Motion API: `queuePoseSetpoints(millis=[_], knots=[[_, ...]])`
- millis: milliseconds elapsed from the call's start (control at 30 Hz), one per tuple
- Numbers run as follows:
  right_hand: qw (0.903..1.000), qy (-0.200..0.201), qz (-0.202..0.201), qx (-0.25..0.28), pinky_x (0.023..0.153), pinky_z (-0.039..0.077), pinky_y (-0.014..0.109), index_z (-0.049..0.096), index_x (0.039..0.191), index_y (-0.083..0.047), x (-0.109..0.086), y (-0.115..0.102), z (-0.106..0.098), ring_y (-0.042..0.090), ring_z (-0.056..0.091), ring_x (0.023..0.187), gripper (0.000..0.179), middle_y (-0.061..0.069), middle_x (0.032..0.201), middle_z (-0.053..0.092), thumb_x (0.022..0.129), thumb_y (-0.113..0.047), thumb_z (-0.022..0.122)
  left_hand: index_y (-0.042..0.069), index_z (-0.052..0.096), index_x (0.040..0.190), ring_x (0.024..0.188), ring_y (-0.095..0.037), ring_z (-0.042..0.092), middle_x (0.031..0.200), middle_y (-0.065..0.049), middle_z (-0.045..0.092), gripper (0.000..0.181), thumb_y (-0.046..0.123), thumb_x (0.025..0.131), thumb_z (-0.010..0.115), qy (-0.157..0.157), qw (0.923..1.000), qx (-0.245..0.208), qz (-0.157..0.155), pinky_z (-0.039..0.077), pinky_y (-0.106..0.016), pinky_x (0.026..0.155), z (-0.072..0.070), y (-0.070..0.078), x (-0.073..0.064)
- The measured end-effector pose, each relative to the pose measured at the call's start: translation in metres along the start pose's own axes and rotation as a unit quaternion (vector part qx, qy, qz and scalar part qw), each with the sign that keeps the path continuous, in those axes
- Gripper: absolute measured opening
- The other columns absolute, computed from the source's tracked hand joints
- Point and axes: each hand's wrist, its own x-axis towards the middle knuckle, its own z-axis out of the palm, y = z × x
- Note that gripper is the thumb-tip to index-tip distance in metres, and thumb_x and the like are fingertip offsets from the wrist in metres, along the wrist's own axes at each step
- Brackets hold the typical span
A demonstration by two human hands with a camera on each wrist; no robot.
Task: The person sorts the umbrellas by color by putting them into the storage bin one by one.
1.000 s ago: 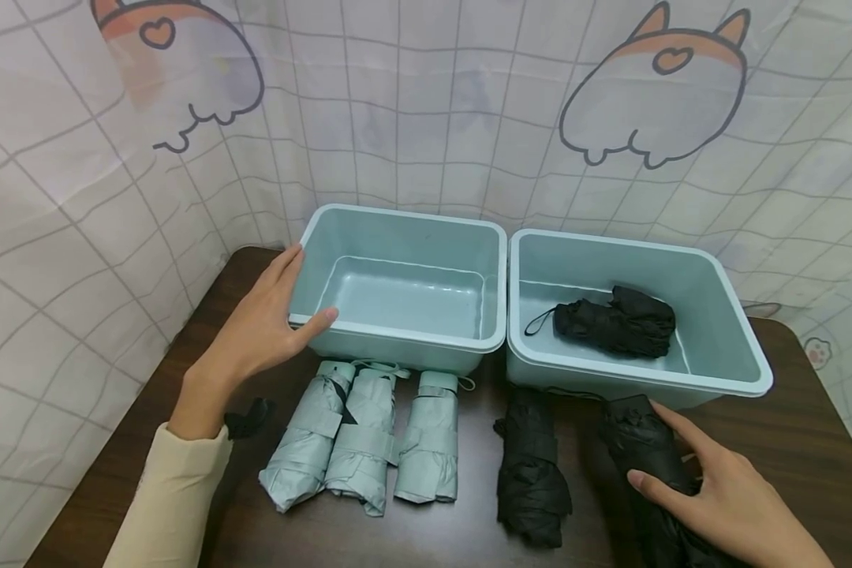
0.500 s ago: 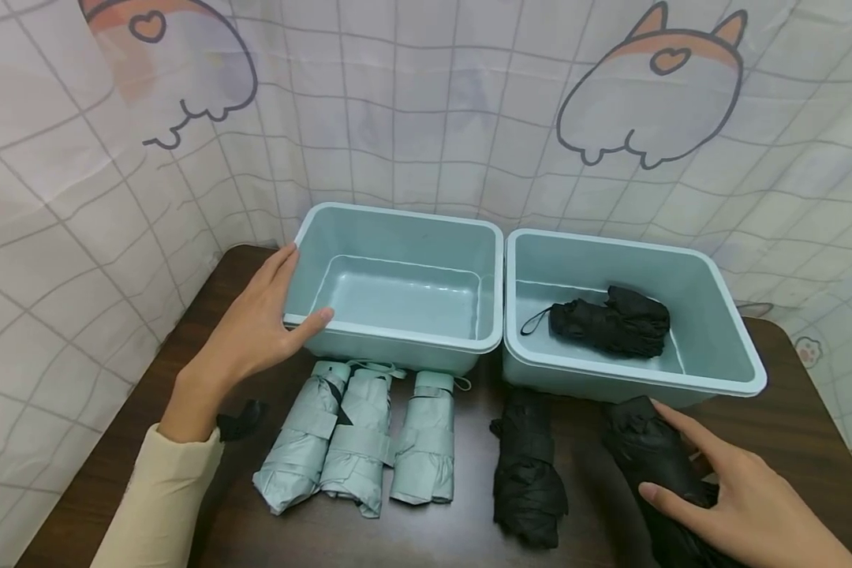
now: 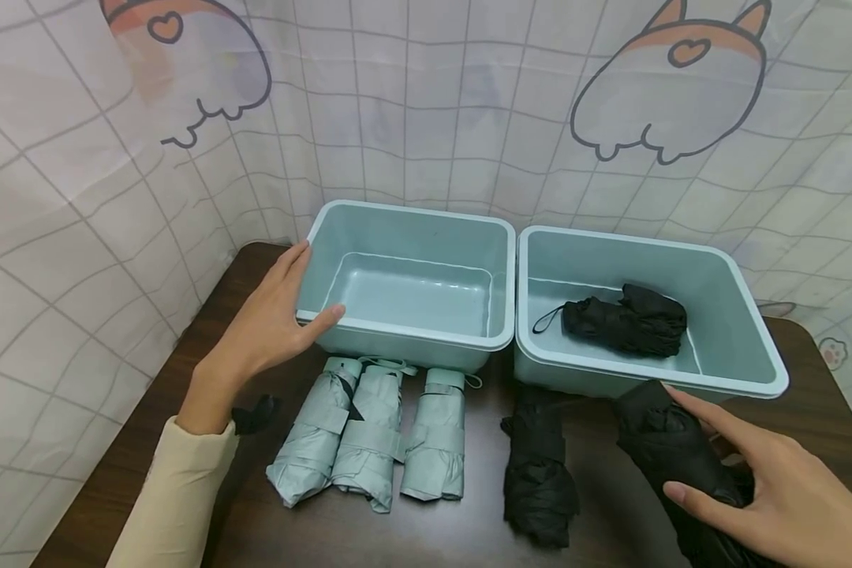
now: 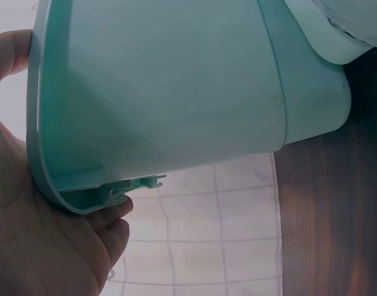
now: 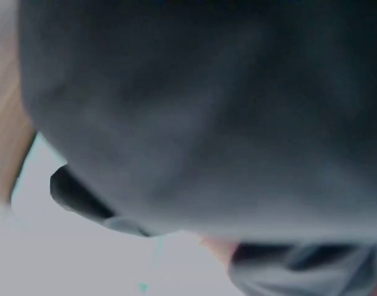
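Observation:
My left hand (image 3: 266, 323) grips the near left corner of the left light-blue plastic bin (image 3: 405, 335). In the left wrist view, its fingers (image 4: 114, 231) curl under the bin's rim. My right hand (image 3: 774, 473) holds a black folded umbrella (image 3: 681, 465), thumb on one side and fingers on the other. That umbrella's top end overlaps the front wall of the right bin (image 3: 568, 367); close up, its dark cloth (image 5: 194, 123) fills most of the right wrist view. Inside the right bin lies another black folded umbrella (image 3: 625, 323).
Three pale blue-green folded umbrellas (image 3: 315, 438) lie in front of the left bin on the dark wooden table (image 3: 483, 536). A black folded umbrella (image 3: 539, 481) lies in front of the right bin. Behind both bins hangs a white gridded curtain (image 3: 426, 110).
My right hand has raised the black umbrella slightly, its top end moving up toward the right bin. My left hand has stayed at the left bin's corner. The head view has shifted a little.

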Motion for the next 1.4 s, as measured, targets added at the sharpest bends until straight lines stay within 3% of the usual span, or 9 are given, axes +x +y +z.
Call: queuePoseSetpoints(millis=[200, 367, 567, 633, 733, 967, 1100, 1233, 1400], knots=[[0.9970, 0.070, -0.032, -0.012, 0.060, 0.054, 0.028, 0.046, 0.157, -0.019, 0.008, -0.005, -0.011, 0.002, 0.061, 0.072, 0.104, 0.011, 0.106, 0.073, 0.070, -0.041, 0.098, 0.009, 0.010, 0.171, 0.164, -0.039, 0.020, 0.180, -0.011, 0.011, 0.100, 0.059, 0.100, 0.060, 0.000, 1.0000, -0.002, -0.002, 0.028, -0.068, 0.127, -0.002, 0.000, 0.000], [0.9910, 0.119, -0.056, -0.023, 0.056, 0.050, 0.027, 0.051, 0.153, -0.016, 0.017, -0.005, -0.027, 0.003, 0.062, 0.065, 0.102, 0.015, 0.100, 0.072, 0.066, -0.037, 0.100, 0.009, 0.009, 0.171, 0.165, -0.039, 0.019, 0.180, -0.011, 0.011, 0.100, 0.060, 0.100, 0.059, 0.000, 1.0000, -0.007, 0.003, 0.027, -0.066, 0.127, -0.001, 0.000, 0.000], [0.9821, 0.151, -0.099, -0.055, 0.054, 0.047, 0.028, 0.055, 0.154, -0.018, 0.034, -0.008, -0.047, 0.025, 0.070, 0.071, 0.103, 0.020, 0.104, 0.076, 0.063, -0.037, 0.101, 0.009, 0.009, 0.171, 0.165, -0.039, 0.020, 0.180, -0.011, 0.010, 0.100, 0.059, 0.101, 0.059, -0.002, 1.0000, -0.002, -0.002, 0.027, -0.067, 0.127, -0.005, -0.001, -0.002], [0.9808, 0.152, -0.109, -0.055, 0.055, 0.049, 0.029, 0.056, 0.154, -0.019, 0.039, -0.010, -0.053, 0.032, 0.071, 0.075, 0.103, 0.020, 0.105, 0.077, 0.063, -0.037, 0.101, 0.009, 0.009, 0.171, 0.164, -0.039, 0.021, 0.180, -0.011, 0.010, 0.100, 0.059, 0.101, 0.059, -0.002, 1.0000, -0.002, -0.004, 0.028, -0.067, 0.127, -0.006, -0.001, -0.002], [0.9805, 0.150, -0.115, -0.054, 0.056, 0.047, 0.028, 0.056, 0.154, -0.020, 0.047, -0.011, -0.060, 0.032, 0.071, 0.079, 0.102, 0.020, 0.104, 0.077, 0.064, -0.037, 0.100, 0.009, 0.009, 0.171, 0.164, -0.039, 0.021, 0.180, -0.011, 0.010, 0.100, 0.059, 0.101, 0.059, -0.001, 1.0000, -0.003, -0.005, 0.028, -0.067, 0.126, -0.007, -0.003, -0.003], [0.9826, 0.143, -0.115, -0.027, 0.058, 0.043, 0.022, 0.057, 0.154, -0.023, 0.061, -0.005, -0.071, 0.005, 0.068, 0.080, 0.097, 0.013, 0.094, 0.079, 0.067, -0.030, 0.100, 0.010, 0.008, 0.171, 0.165, -0.039, 0.021, 0.180, -0.010, 0.009, 0.101, 0.060, 0.100, 0.059, -0.002, 0.9999, -0.010, -0.005, 0.028, -0.067, 0.127, -0.003, -0.002, -0.002], [0.9816, 0.145, -0.114, -0.051, 0.055, 0.039, 0.025, 0.056, 0.154, -0.022, 0.065, 0.000, -0.072, 0.017, 0.069, 0.076, 0.097, 0.015, 0.093, 0.078, 0.068, -0.032, 0.099, 0.009, 0.009, 0.171, 0.164, -0.039, 0.021, 0.180, -0.010, 0.010, 0.101, 0.059, 0.100, 0.060, -0.002, 0.9999, -0.012, -0.002, 0.028, -0.066, 0.127, -0.001, -0.001, -0.001], [0.9819, 0.139, -0.109, -0.068, 0.056, 0.039, 0.027, 0.054, 0.156, -0.019, 0.069, 0.002, -0.073, 0.033, 0.069, 0.078, 0.098, 0.025, 0.103, 0.076, 0.069, -0.035, 0.098, 0.008, 0.009, 0.171, 0.164, -0.039, 0.022, 0.180, -0.011, 0.011, 0.100, 0.058, 0.101, 0.060, 0.000, 1.0000, -0.006, 0.002, 0.029, -0.066, 0.127, -0.001, -0.001, -0.001], [0.9832, 0.129, -0.105, -0.074, 0.055, 0.038, 0.026, 0.054, 0.156, -0.018, 0.076, 0.000, -0.080, 0.022, 0.068, 0.078, 0.097, 0.027, 0.114, 0.074, 0.071, -0.036, 0.097, 0.009, 0.009, 0.171, 0.164, -0.038, 0.021, 0.180, -0.010, 0.011, 0.099, 0.059, 0.101, 0.059, -0.001, 1.0000, -0.006, 0.003, 0.029, -0.065, 0.127, -0.001, -0.001, -0.001]])
